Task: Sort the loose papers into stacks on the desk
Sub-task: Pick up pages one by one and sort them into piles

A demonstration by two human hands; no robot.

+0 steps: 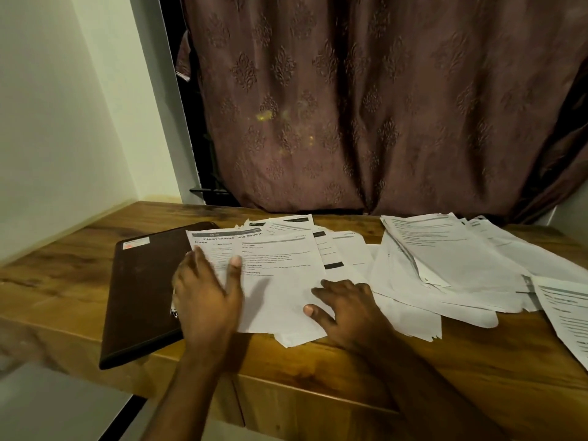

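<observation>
Loose white printed papers lie spread over the wooden desk (pixel 334 370). A small overlapping pile (pixel 280 281) sits at the middle left, its top sheet headed with bold text. My left hand (pixel 206 294) lies flat on the left edge of that pile, fingers straight, thumb on the top sheet. My right hand (pixel 346 310) rests on the pile's lower right part, fingers bent and pressing on the paper. A larger messy heap of sheets (pixel 451 259) spreads across the right of the desk. One more sheet (pixel 569 316) hangs over the desk's right front edge.
A dark brown flat folder or case (pixel 143 291) lies at the left of the desk, partly under the small pile. A brown patterned curtain (pixel 381 106) hangs right behind the desk. A pale wall (pixel 63 122) closes the left side.
</observation>
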